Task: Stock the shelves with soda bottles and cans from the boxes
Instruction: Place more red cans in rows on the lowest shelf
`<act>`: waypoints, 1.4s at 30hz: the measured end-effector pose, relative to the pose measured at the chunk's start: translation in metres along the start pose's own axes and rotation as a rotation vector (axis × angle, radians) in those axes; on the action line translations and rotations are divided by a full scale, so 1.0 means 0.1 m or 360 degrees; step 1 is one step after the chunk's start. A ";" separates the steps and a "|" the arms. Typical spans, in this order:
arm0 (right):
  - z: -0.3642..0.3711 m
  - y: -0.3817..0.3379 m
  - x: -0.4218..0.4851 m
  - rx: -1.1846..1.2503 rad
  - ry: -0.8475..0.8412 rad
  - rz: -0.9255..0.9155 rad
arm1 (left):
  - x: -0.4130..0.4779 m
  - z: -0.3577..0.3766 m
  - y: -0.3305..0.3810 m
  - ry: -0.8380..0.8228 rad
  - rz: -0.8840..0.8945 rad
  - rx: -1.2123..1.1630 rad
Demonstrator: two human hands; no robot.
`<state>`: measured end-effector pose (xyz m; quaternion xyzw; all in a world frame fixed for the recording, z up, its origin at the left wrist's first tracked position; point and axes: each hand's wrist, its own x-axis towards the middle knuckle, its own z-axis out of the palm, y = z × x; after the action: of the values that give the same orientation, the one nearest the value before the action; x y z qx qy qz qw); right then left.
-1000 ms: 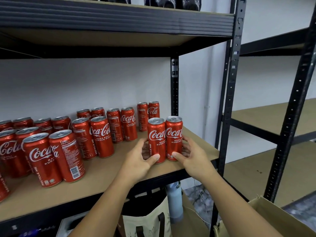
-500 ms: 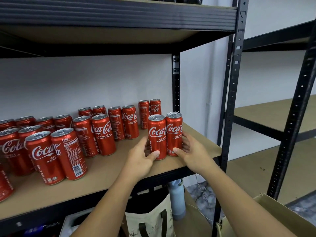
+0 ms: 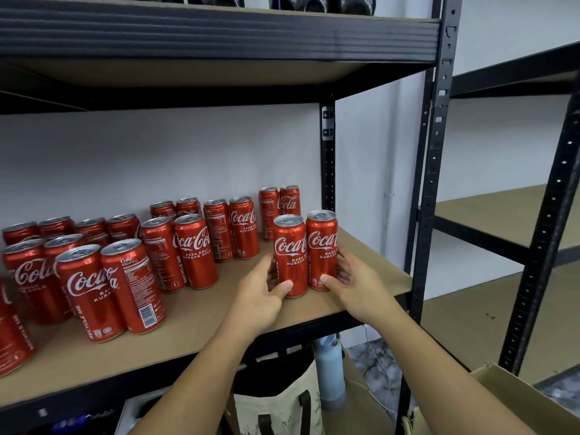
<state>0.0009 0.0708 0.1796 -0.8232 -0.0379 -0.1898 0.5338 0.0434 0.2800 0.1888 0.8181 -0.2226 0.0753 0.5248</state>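
My left hand (image 3: 260, 296) curls round the left can (image 3: 290, 255), my right hand (image 3: 354, 284) round the right can (image 3: 322, 249). Both cans stand upright and touching between my palms, near the shelf (image 3: 188, 334) front edge. Other cans (image 3: 194, 249) stand behind and to the left.

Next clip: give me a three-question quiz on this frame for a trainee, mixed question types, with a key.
1. True or false: the left hand grips the left can, which stands upright on the shelf.
2. What grips the right can beside it? A) the left hand B) the right hand C) nothing
3. Fill in: below the shelf, next to the tote bag, stands a pale blue ____.

Key: 1 true; 2 B; 3 bottle.
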 end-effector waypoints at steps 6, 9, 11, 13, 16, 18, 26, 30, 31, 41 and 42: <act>-0.01 0.03 0.01 -0.0011 0.0002 -0.0006 | 0.02 0.01 -0.04 0.0007 -0.0015 -0.0017; -0.01 0.03 0.02 -0.0033 0.0019 -0.0004 | 0.03 0.01 -0.05 0.0005 -0.0007 -0.0009; -0.01 0.03 0.02 -0.0036 0.0026 -0.0003 | 0.03 0.01 -0.06 0.0005 -0.0019 -0.0010; -0.01 0.02 0.02 -0.0038 0.0021 -0.0004 | 0.02 0.00 -0.05 0.0005 -0.0025 -0.0009; -0.01 0.01 0.01 -0.0045 0.0009 0.0005 | 0.00 0.00 -0.01 -0.0026 -0.0034 -0.0001; -0.01 0.00 0.01 -0.0043 0.0001 0.0011 | -0.01 -0.02 0.02 -0.0042 -0.0042 -0.0001; -0.11 -0.16 -0.08 -0.0181 0.0013 0.0053 | -0.12 -0.22 0.18 -0.0109 -0.0100 0.0139; -0.30 -0.44 -0.26 -0.0355 0.0198 -0.0014 | -0.31 -0.48 0.42 -0.0045 -0.0041 0.0284; -0.35 -0.53 -0.32 -0.0419 0.0245 -0.0070 | -0.35 -0.56 0.50 -0.0041 0.0009 0.0325; -0.47 -1.74 -0.79 -0.0995 -0.0103 -0.0309 | -0.63 -1.34 1.44 -0.0175 0.0323 0.0865; -0.46 -1.87 -0.84 -0.1031 -0.0124 -0.0318 | -0.69 -1.40 1.53 -0.0186 0.0342 0.0930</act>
<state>-0.1388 0.1215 0.3280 -0.9488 -0.0765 -0.2119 0.2213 -0.0697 0.3714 0.3517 0.9090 -0.3066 0.1440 0.2430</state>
